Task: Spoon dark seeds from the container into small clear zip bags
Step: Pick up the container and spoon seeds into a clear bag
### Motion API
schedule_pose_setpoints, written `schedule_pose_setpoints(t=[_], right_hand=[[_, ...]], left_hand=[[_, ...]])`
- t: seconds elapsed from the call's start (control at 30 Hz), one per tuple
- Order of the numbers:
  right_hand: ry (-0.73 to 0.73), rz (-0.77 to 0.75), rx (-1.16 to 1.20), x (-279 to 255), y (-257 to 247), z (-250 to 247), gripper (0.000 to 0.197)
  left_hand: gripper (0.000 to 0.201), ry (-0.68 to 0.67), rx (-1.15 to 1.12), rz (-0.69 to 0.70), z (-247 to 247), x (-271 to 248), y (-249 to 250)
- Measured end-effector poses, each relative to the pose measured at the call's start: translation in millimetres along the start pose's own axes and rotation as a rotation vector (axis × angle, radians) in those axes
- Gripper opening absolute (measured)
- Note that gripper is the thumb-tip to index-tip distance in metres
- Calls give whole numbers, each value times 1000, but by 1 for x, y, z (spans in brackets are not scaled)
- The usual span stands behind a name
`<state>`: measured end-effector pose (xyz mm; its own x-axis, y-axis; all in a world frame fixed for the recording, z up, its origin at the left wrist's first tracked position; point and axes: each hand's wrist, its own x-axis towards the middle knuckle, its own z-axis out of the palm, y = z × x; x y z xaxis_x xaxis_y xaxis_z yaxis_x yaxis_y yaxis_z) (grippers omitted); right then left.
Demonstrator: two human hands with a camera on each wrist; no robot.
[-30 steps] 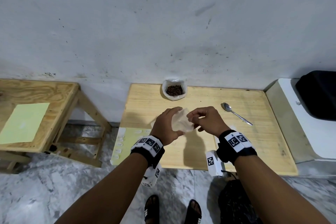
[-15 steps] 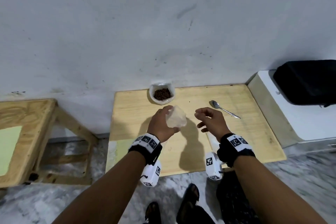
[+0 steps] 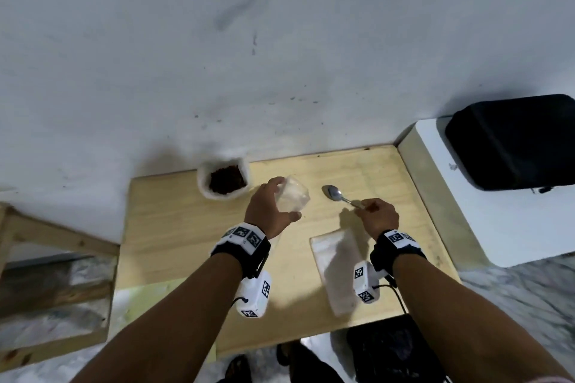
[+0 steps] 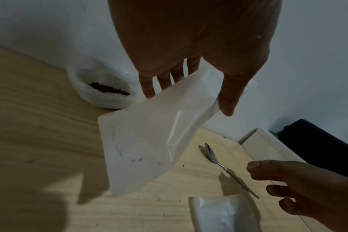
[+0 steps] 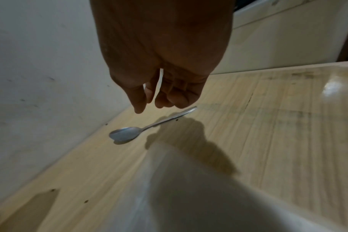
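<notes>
A white container of dark seeds (image 3: pixel 224 181) stands at the table's back edge by the wall. My left hand (image 3: pixel 278 200) holds a small clear zip bag (image 3: pixel 292 197) in the air just right of the container. In the left wrist view the bag (image 4: pixel 149 138) hangs pinched between thumb and fingers. A metal spoon (image 3: pixel 334 194) lies on the table to the bag's right. My right hand (image 3: pixel 373 214) hovers over the spoon's handle. In the right wrist view its fingers (image 5: pixel 167 100) hang loosely curled just above the handle, holding nothing.
A flat stack of clear bags (image 3: pixel 336 264) lies on the wooden table (image 3: pixel 174 227) under my right wrist. A white unit with a black case (image 3: pixel 510 140) stands to the right, and a wooden stool (image 3: pixel 46 236) to the left. The wall rises right behind the table.
My right hand let go of the bag and moved right to the spoon's handle. My left hand carried the bag forward, toward the seed container.
</notes>
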<state>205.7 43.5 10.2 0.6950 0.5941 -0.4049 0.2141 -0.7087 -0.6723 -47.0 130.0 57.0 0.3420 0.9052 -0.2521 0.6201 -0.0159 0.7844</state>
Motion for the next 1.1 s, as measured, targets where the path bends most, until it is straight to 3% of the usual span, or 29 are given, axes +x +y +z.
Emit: schedule_pose_setpoints(t=[0.23, 0.4, 0.53, 0.67, 0.8, 0.9, 1.1], right_hand=[[-21, 80, -106, 37, 9, -1, 22], [-51, -13, -362, 46, 16, 2, 3], [-126, -75, -509, 48, 13, 0, 7], [-80, -99, -618, 42, 3, -1, 22], [-149, -149, -655, 37, -9, -6, 18], [-63, -247, -526, 30, -24, -1, 15], [11, -404, 63, 4, -90, 16, 3]], left_hand=[[88, -21, 80, -47, 29, 39, 5], [87, -23, 54, -86, 32, 51, 10], [85, -18, 49, -73, 29, 56, 14], [84, 4, -5, -52, 20, 52, 10], [83, 27, -56, -44, 4, 42, -1], [83, 71, -76, -45, -16, 30, -16], [84, 192, -106, -107, -63, 10, -49]])
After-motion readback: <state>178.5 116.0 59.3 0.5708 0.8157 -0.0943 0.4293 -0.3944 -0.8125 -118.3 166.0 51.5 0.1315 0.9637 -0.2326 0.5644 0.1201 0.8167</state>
